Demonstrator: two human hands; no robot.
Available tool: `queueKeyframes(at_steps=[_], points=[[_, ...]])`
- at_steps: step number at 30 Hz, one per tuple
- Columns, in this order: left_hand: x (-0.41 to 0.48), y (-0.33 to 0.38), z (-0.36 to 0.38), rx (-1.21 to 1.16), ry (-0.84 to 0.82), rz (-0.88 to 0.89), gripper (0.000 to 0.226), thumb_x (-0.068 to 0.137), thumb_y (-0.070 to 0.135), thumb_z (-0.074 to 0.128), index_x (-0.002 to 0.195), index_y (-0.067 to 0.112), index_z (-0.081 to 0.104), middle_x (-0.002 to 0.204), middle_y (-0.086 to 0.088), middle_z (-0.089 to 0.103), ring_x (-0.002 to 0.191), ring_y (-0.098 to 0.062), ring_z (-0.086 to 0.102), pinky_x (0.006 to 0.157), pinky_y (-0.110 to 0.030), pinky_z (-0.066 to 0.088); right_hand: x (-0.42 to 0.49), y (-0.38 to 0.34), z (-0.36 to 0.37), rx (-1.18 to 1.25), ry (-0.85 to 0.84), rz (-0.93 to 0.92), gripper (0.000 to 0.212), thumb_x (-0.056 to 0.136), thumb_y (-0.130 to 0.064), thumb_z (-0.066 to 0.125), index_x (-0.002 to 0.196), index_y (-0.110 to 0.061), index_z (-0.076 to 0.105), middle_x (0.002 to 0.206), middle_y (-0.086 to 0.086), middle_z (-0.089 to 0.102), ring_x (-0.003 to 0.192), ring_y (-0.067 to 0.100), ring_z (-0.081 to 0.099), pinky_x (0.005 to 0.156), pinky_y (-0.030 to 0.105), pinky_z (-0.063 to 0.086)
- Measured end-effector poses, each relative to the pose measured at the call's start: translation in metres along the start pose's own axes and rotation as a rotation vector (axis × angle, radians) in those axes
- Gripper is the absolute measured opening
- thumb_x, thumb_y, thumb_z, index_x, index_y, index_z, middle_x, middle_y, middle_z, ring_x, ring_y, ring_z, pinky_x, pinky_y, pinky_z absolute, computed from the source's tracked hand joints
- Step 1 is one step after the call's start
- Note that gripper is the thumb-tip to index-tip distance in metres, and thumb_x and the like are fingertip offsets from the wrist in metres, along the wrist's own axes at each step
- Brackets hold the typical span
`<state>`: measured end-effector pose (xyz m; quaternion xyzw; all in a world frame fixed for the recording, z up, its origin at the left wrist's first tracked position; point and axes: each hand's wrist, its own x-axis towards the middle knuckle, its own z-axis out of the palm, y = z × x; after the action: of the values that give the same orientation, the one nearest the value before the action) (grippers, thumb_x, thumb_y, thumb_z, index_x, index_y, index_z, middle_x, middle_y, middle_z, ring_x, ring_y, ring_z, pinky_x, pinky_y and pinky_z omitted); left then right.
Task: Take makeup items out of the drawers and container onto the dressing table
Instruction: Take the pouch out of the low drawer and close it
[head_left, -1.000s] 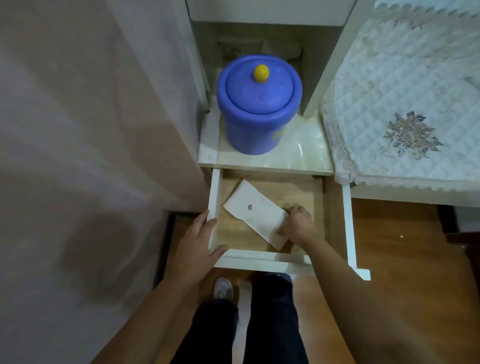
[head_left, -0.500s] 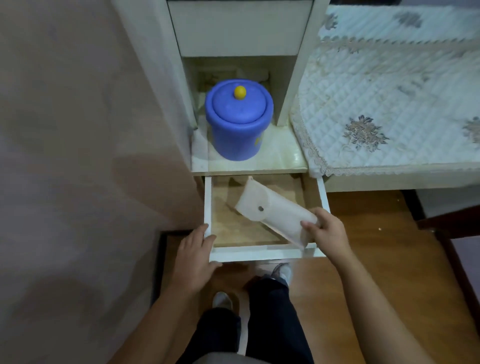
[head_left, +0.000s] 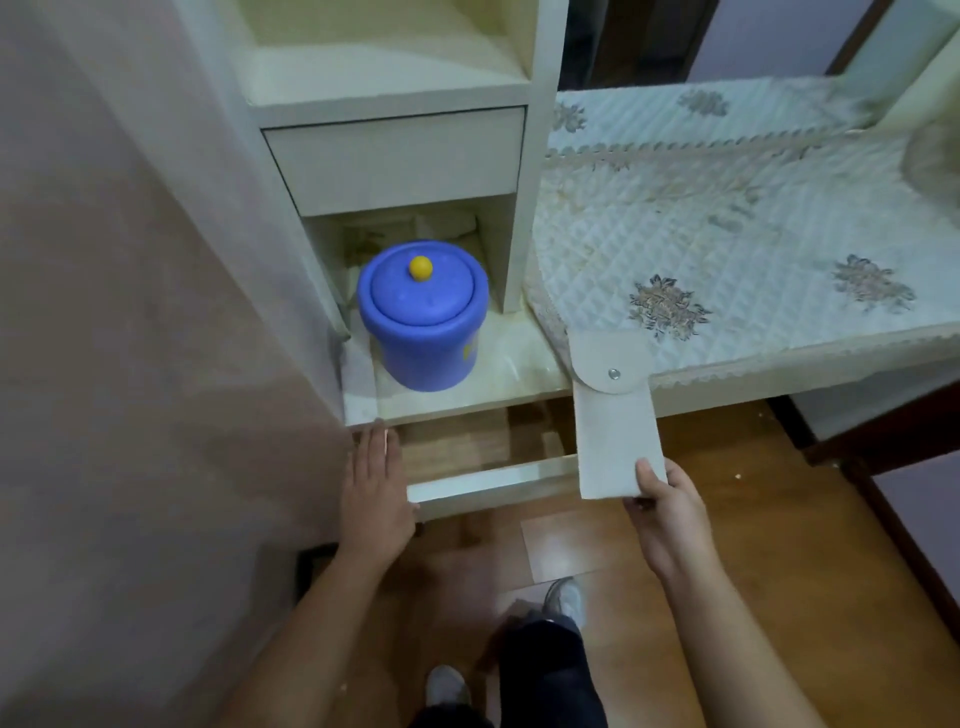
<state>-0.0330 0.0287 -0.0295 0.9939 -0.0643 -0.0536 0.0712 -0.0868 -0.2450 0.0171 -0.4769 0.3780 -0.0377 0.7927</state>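
A plain wall (head_left: 130, 338) fills the left, hard against the white cabinet side; the left hand (head_left: 375, 488) lies flat, fingers (head_left: 371, 447) straight and together, at the left end of the open drawer's front edge (head_left: 488, 480), gripping nothing; the drawer (head_left: 467, 447) stands partly out below the shelf where a blue lidded container (head_left: 423, 317) sits, clear of the shelf's front lip; the right hand (head_left: 670, 512) has its fingers clamped on the lower end of a white pouch (head_left: 613, 410), held above the drawer's right end; its snap flap overlaps the near edge of the quilted tabletop (head_left: 753, 218), which lies bare to the right; wooden floor (head_left: 753, 545) shows open below.
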Motion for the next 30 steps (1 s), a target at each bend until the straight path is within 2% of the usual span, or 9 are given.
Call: queueKeyframes(at_steps=[3,8,14,20,25,27,29,30], points=[[0.016,-0.005,0.002,0.073,0.027,0.020,0.105,0.033,0.021,0.092,0.122,-0.011,0.046,0.130,-0.031,0.051,0.118,-0.044,0.052,0.092,-0.057,0.044,0.011,0.003,0.007,0.106,-0.023,0.025,0.016,0.090,-0.009,0.048,0.105,-0.008,0.054,0.102,0.006,0.061,0.091,0.017,0.059,0.062,0.018,0.056],[0.042,-0.008,0.008,0.059,0.094,-0.014,0.099,0.032,0.018,0.093,0.117,-0.011,0.051,0.122,-0.030,0.058,0.111,-0.043,0.057,0.084,-0.055,0.051,0.023,0.009,0.021,0.138,-0.050,0.048,0.017,0.091,-0.007,0.046,0.107,-0.007,0.051,0.094,0.004,0.060,0.078,0.012,0.055,0.048,0.013,0.049],[0.060,-0.011,0.013,-0.017,0.204,-0.055,0.079,0.032,0.015,0.091,0.101,-0.003,0.059,0.101,-0.024,0.067,0.092,-0.040,0.065,0.078,-0.048,0.055,0.033,0.016,0.021,0.125,-0.070,0.059,0.013,0.090,-0.008,0.046,0.101,-0.008,0.053,0.093,0.005,0.059,0.072,0.013,0.050,0.044,0.013,0.045],[0.066,-0.002,0.005,-0.017,0.259,-0.173,0.061,0.035,0.012,0.089,0.087,0.000,0.058,0.081,-0.023,0.063,0.074,-0.039,0.060,0.065,-0.041,0.051,0.037,0.010,0.018,0.194,-0.081,0.073,0.011,0.091,-0.007,0.043,0.091,-0.010,0.054,0.093,0.004,0.060,0.068,0.009,0.055,0.043,0.012,0.043],[0.071,0.002,-0.001,-0.032,0.153,-0.208,0.050,0.044,0.003,0.084,0.086,-0.004,0.057,0.084,-0.028,0.059,0.078,-0.044,0.056,0.068,-0.048,0.050,0.040,0.003,0.002,0.197,-0.090,0.082,0.011,0.091,-0.009,0.044,0.096,-0.010,0.054,0.086,0.000,0.066,0.054,0.002,0.060,0.042,0.012,0.043],[0.068,0.005,-0.007,-0.112,0.103,-0.229,0.049,0.054,-0.003,0.077,0.098,-0.006,0.057,0.097,-0.031,0.057,0.091,-0.047,0.054,0.080,-0.053,0.050,0.037,-0.003,-0.010,0.155,-0.088,0.076,0.011,0.091,-0.009,0.044,0.096,-0.009,0.053,0.090,0.003,0.061,0.051,0.003,0.056,0.041,0.013,0.041],[0.051,0.016,-0.019,-0.249,0.079,-0.307,0.053,0.065,0.001,0.072,0.114,-0.004,0.053,0.116,-0.031,0.052,0.107,-0.048,0.048,0.093,-0.053,0.042,0.035,-0.011,-0.025,0.118,-0.070,0.075,0.010,0.091,-0.010,0.045,0.096,-0.009,0.053,0.090,0.004,0.059,0.054,0.006,0.052,0.040,0.013,0.040],[0.039,0.025,-0.027,-0.311,0.104,-0.349,0.051,0.068,0.004,0.072,0.115,-0.003,0.053,0.120,-0.029,0.051,0.109,-0.047,0.048,0.094,-0.053,0.041,0.034,-0.017,-0.033,0.106,-0.056,0.077,0.009,0.089,-0.011,0.047,0.095,-0.009,0.054,0.089,0.004,0.059,0.057,0.008,0.051,0.039,0.013,0.040]])
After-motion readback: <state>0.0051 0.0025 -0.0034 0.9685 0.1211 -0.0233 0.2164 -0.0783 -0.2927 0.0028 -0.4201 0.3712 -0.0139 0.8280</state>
